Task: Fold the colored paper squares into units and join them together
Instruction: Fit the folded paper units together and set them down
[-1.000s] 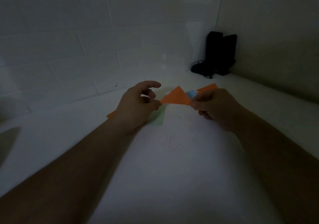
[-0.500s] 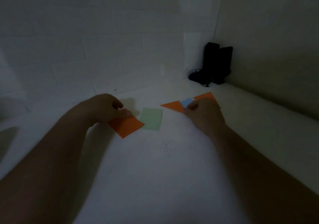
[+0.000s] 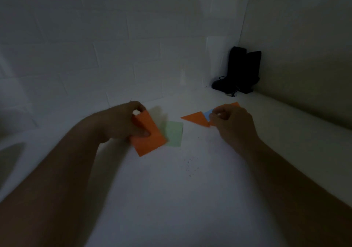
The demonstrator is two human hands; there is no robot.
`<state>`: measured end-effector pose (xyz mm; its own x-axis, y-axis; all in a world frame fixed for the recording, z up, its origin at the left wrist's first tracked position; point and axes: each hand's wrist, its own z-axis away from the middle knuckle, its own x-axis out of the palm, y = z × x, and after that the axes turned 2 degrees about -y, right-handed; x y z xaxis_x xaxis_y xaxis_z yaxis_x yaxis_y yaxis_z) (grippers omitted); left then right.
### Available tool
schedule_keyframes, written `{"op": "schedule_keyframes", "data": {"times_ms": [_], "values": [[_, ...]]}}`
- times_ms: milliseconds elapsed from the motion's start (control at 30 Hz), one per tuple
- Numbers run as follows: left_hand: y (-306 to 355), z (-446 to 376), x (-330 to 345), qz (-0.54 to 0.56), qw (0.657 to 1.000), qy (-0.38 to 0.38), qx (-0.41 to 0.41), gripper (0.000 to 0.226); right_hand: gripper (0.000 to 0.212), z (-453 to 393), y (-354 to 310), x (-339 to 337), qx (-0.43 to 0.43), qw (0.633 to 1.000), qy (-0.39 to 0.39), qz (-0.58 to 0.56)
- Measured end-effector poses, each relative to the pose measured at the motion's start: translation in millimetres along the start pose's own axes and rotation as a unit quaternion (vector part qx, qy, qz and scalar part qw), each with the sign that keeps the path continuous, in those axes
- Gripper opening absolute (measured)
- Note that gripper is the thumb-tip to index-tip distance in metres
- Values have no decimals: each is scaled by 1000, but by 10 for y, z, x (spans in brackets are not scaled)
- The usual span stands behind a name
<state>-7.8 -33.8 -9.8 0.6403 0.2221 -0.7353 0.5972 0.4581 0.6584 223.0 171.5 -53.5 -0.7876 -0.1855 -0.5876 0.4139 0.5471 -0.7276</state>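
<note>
The left hand (image 3: pixel 122 122) now has a fresh orange paper square (image 3: pixel 147 135) pinched between thumb and curled fingers, its far edge raised toward the knuckles and its near corner hanging just off the white tabletop (image 3: pixel 171 189). A second ago both hands shared the folded piece between them; half a second ago this hand was only pressing down on the flat orange sheet. So the joining has paused and, by my reading, a new unit is about to be folded. The left forearm comes in low from the near left, wrist bent slightly inward, thumb on top of the sheet.

Just right of that hand, partly under the orange sheet, a pale green paper square (image 3: pixel 174 134) lies flat and untouched (it sits in the same spot as before).

Further right, the right hand (image 3: pixel 231 122) has carried the joined orange-and-blue unit (image 3: pixel 198 119) out to its own side and holds it by the blue part, fingers curled round it, the orange point aimed back toward the left hand. Whether it rests on the surface I cannot tell. The right forearm runs in from the near right, knuckles up.

Beyond the right hand, in the corner, stands a dark object (image 3: pixel 242 69) (too dim to name).
</note>
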Motion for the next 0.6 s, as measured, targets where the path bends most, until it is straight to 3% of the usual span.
{"op": "schedule_keyframes", "data": {"times_ms": [100,167,233,333,467,600], "values": [[160,51,117,226,970,-20,92,55,24,123,-169,6,-55,988,-96,-111],[278,47,260,270,954,-6,126,55,32,242,-312,1,-58,955,-211,-199],[352,14,427,290,946,5,142,50,42,344,-394,5,-57,928,-271,-251],[402,-51,655,308,941,15,142,38,56,373,-403,17,-63,931,-241,-267],[465,-89,848,438,893,8,99,42,59,283,-298,38,-33,940,-187,-282],[492,-103,845,482,873,13,79,32,59,252,-242,38,-22,942,-182,-282]]}}
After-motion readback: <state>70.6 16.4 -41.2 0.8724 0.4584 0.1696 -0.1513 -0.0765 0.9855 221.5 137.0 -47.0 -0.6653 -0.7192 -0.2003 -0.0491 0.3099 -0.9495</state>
